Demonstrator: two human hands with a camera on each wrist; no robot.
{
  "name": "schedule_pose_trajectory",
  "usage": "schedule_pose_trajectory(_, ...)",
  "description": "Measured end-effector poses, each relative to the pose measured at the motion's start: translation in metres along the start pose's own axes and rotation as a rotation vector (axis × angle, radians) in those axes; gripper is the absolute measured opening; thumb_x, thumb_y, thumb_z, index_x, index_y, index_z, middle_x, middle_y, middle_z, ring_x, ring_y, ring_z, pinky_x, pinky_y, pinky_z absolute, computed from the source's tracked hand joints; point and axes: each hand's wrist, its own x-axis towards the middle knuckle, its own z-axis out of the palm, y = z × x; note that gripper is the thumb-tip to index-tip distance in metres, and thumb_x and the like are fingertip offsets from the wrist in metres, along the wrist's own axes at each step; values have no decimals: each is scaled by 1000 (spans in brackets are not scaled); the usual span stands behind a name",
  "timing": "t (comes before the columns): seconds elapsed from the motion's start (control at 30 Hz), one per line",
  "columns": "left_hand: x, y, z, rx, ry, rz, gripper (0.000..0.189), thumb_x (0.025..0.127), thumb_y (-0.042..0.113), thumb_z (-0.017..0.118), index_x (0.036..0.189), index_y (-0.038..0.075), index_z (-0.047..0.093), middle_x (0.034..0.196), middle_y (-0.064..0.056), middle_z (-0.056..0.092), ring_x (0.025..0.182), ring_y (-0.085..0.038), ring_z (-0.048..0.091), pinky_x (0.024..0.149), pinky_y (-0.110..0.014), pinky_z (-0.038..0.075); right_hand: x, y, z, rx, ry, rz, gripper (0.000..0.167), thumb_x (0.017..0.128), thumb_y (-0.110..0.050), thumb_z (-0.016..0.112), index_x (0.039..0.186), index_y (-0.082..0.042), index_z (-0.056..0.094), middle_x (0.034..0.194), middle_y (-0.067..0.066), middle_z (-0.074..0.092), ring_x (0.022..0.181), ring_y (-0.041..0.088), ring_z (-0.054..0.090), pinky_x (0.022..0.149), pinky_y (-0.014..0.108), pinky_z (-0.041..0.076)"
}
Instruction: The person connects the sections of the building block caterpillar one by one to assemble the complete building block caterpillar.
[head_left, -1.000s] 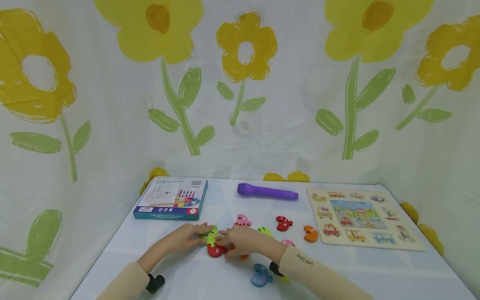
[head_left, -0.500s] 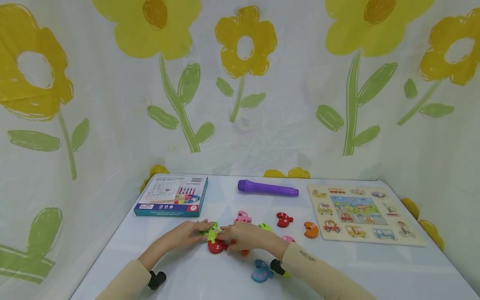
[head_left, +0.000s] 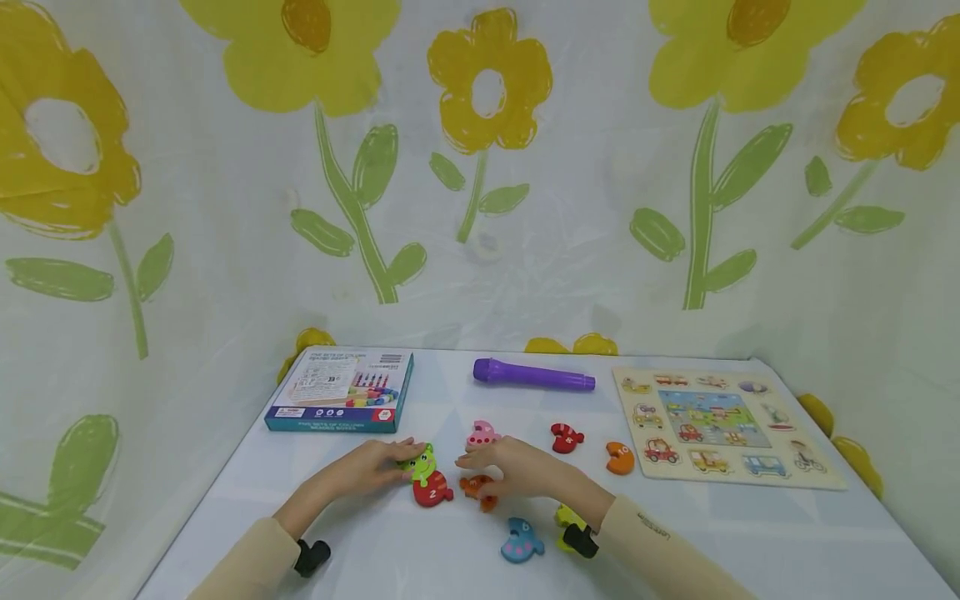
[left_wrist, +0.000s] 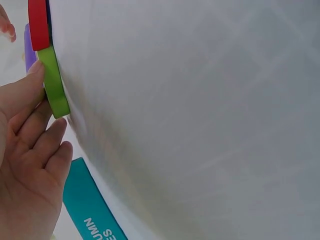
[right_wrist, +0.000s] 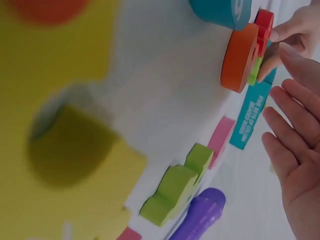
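Note:
My left hand (head_left: 367,468) pinches a green caterpillar-head puzzle piece (head_left: 420,467) between thumb and fingers on the white table. Against that head sits a red piece (head_left: 431,493) marked 2; in the left wrist view the red piece (left_wrist: 39,25) meets the green one (left_wrist: 54,85) end to end. My right hand (head_left: 517,467) is over an orange piece (head_left: 471,483), which it partly hides in the head view. In the right wrist view its fingers are extended and apart from the orange piece (right_wrist: 237,62).
Around the right hand lie pink (head_left: 480,435), red number 8 (head_left: 566,437), orange number 10 (head_left: 620,458), blue (head_left: 521,542) and yellow-green (head_left: 566,518) pieces. Farther back are a boxed toy (head_left: 337,392), a purple toy microphone (head_left: 534,375) and a wooden puzzle board (head_left: 731,427).
My right hand has left the red number 2 piece and moved right, over the orange piece. The left hand stays at the green head.

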Motion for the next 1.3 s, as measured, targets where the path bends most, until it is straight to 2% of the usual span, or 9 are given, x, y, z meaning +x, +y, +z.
schedule_pose_trajectory(0.2,0,0,-1,-9,-10,-5,48,94,25,63,139,10,52,142,-6,49,135,-27,40,108,-46,34,-13,3,-3,50,2,30,47,87,-19,74,132,-14,61,132,-7,59,129,13,49,102,30,43)
schedule_pose_trajectory(0.4,0,1,-1,-23,-21,-16,48,95,25,63,139,11,52,143,-5,48,136,-26,38,108,-46,33,-19,4,-3,14,-30,17,45,86,-14,74,130,-13,63,131,-5,60,127,14,50,100,29,46)
schedule_pose_trajectory(0.6,-1,4,0,-38,-25,-21,48,94,24,63,139,10,53,142,-7,49,136,-29,38,108,-48,33,-15,6,-1,-13,-86,31,48,85,-14,75,130,-17,63,130,-6,61,126,12,52,97,27,47)
schedule_pose_trajectory(0.83,-2,4,-1,-31,-14,-28,49,93,26,65,138,10,53,141,-7,50,136,-29,38,107,-49,34,-9,9,2,-68,-114,1,46,86,-15,75,130,-16,63,127,-7,62,120,9,56,96,24,47)
schedule_pose_trajectory(1.07,-5,7,-1,4,-16,-79,52,92,30,66,139,12,53,143,-7,49,137,-32,36,108,-52,32,-7,4,-1,-65,-120,21,42,85,-14,75,126,-16,66,122,-7,65,115,7,59,93,20,48)
schedule_pose_trajectory(1.3,-5,12,1,48,-4,-102,52,90,31,68,136,11,56,139,-6,53,135,-32,39,106,-52,36,-8,5,1,-61,-104,34,43,84,-17,77,125,-15,67,120,-7,66,111,5,60,90,17,48)
